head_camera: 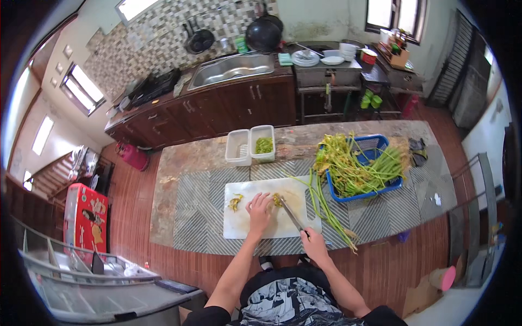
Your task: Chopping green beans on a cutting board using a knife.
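A white plastic cutting board (240, 226) lies before me on the table. On it my left hand (259, 208) rests palm down with its fingers spread. A small heap of chopped yellow-green leaves (277, 199) sits just right of those fingertips. My right hand (315, 243) grips a kitchen knife (293, 216) by its dark handle; the blade slants up and left, its tip at the heap. Wilted yellow leaf scraps (235, 202) lie on the board's left part. Several long green onion stalks (324, 203) cross the board's right edge.
A blue plastic basket (367, 192) overflows with green onions (346, 167) at right. Beyond the board stand a white plastic container (237, 157) and another container (269, 156) holding chopped greens (264, 145). A dark object (418, 152) lies right of the basket. A steel sink (234, 73) is behind the table (195, 157).
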### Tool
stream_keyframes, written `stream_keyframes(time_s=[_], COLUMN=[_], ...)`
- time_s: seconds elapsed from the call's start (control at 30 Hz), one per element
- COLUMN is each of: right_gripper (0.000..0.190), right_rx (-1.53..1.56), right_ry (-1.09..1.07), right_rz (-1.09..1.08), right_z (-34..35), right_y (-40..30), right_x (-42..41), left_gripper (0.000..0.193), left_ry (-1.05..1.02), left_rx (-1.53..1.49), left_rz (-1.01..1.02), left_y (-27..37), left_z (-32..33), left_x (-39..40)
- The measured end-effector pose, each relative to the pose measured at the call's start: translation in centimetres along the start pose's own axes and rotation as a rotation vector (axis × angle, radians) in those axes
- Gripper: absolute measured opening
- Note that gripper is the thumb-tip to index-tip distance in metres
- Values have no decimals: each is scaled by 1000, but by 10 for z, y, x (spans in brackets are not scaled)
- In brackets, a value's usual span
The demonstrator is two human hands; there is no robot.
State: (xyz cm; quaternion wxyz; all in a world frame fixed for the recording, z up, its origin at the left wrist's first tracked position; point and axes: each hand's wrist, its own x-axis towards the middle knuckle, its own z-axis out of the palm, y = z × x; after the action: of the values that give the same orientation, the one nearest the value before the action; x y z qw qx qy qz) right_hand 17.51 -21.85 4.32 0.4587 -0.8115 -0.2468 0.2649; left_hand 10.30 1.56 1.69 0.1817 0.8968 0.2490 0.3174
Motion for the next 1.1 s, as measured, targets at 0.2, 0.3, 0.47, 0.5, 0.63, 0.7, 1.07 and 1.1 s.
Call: stream_keyframes(time_s=[0.2, 0.3, 0.47, 0.5, 0.63, 0.7, 1.07, 1.1], right_gripper=[27, 24, 25, 25, 26, 26, 27, 27], right_rx=[27, 52, 111, 101, 66, 63, 45, 38], right_ry=[-3, -51, -119, -122, -93, -66, 23, 26], right_rz=[-103, -99, 44, 47, -9, 29, 94, 104], right_z=[10, 17, 8, 5, 2, 0, 26, 29], right_y=[13, 32, 14, 11, -8, -8, -13, -16], right_x=[3, 6, 12, 13, 19, 21, -1, -4], left_gripper=[37, 37, 34, 32, 31, 22, 9, 9], left_ry=[-142, -57, 11, 26, 222, 163, 109, 171], left_rx=[13, -66, -34, -16, 207, 159, -123, -197], left_rz=[-220, -107, -203, -250, -365, -259, -143, -171], left_y=[-7, 2, -2, -7, -66, -88, -102, -99], left_z=[2, -4, -17, -21, -34, -47, -79, -81], left_x=[-31, -29, -25, -24, -13, -2, 15, 14])
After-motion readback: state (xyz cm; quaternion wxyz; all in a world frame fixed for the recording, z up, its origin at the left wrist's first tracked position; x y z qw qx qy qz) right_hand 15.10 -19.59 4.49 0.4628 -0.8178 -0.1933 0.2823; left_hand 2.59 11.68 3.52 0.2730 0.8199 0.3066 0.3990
